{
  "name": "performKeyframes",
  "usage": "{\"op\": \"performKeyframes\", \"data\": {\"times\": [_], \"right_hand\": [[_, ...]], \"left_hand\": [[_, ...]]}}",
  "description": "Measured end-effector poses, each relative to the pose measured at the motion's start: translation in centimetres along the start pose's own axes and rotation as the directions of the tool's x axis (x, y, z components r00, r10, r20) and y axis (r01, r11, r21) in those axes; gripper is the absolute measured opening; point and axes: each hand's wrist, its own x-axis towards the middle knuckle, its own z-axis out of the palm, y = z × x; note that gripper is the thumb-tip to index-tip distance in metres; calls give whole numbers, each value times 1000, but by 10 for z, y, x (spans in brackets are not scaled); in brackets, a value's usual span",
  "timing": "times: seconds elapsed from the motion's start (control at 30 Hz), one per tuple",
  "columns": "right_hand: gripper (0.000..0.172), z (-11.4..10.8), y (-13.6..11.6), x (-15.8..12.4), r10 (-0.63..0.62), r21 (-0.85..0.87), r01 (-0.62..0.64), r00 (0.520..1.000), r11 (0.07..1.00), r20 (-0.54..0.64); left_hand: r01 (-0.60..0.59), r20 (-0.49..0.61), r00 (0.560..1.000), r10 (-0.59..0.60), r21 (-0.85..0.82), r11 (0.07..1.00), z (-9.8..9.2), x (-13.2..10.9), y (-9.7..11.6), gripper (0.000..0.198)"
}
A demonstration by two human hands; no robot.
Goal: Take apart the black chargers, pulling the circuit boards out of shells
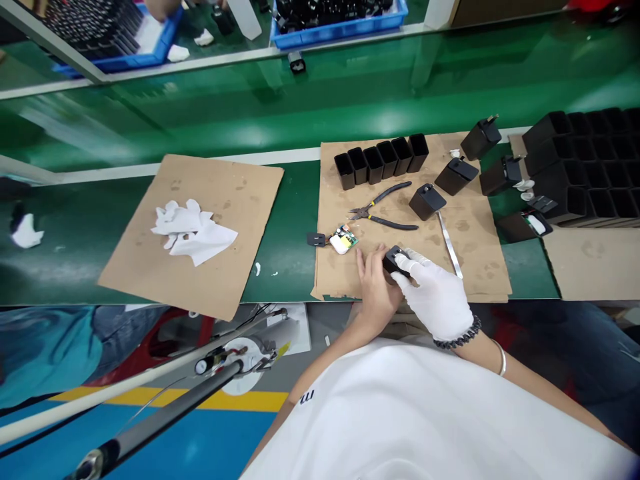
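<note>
Close to the table's front edge, my bare left hand [377, 287] grips a black plastic charger case [395, 259] from the left. My right hand [436, 293], in a white glove, closes on the same case from the right, fingers over its top. Just left of the case lies a small circuit board [343, 239] wired to a black end cap [316, 239]. Beyond my hands are dark-handled cutting pliers [385, 208], spread apart, and another charger case [427, 201] with plug pins. A thin metal strip tool [450, 245] lies beside my right hand.
Several open black cases [380, 162] stand in a row on the cardboard sheet [335, 283]. More chargers [456, 175] lie to the right, before stacked cases [595, 167]. White gloves [195, 230] rest on the left cardboard [250, 200]. Blue trays [343, 33] sit behind the rail.
</note>
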Motion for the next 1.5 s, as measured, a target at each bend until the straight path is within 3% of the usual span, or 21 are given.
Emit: {"op": "performKeyframes", "data": {"times": [0.07, 0.13, 0.23, 0.37, 0.47, 0.6, 0.73, 0.87, 1.03, 1.3, 1.5], "right_hand": [[24, -5, 5, 1, -64, 56, 65, 998, 996, -18], [23, -12, 11, 0, -115, 90, 125, 987, 988, -110], [24, -16, 18, -2, -79, 106, 103, 975, 989, -207], [25, 0, 23, -1, -69, 205, 90, 992, 975, -108], [27, 8, 27, 1, -109, 247, 126, 991, 961, -82], [23, 5, 30, 1, -119, 236, 142, 987, 961, -110], [20, 5, 26, -5, -117, 153, 156, 964, 976, -237], [17, 7, 20, -9, -156, 24, 171, 939, 985, -308], [18, 3, 17, -7, -108, 16, 114, 973, 993, -205], [20, 4, 32, 7, -99, 321, 105, 994, 941, -35], [21, 11, 37, -6, -117, 359, 109, 993, 927, 1]], "left_hand": [[-19, 58, 998, 20, -19, 1000, -8, -1, -2, 49], [-18, 108, 994, 22, -38, 999, -20, -4, -5, 50], [6, 96, 995, -5, -14, 1000, -42, -10, -10, 46], [-9, 56, 998, 10, -20, 1000, -58, -12, -13, 36], [67, 134, 990, -37, -222, 973, -55, -1, -6, 33], [212, 239, 965, -103, -490, 845, -39, 24, 2, 32], [237, 300, 951, -77, -544, 805, -32, 37, 2, 32], [183, 340, 940, 9, -531, 827, -38, 43, -1, 30], [154, 398, 914, 83, -529, 835, -43, 52, -4, 30], [176, 464, 880, 105, -522, 835, -45, 52, -10, 31], [56, 450, 871, 195, -487, 872, -51, 51, -13, 29]]}}
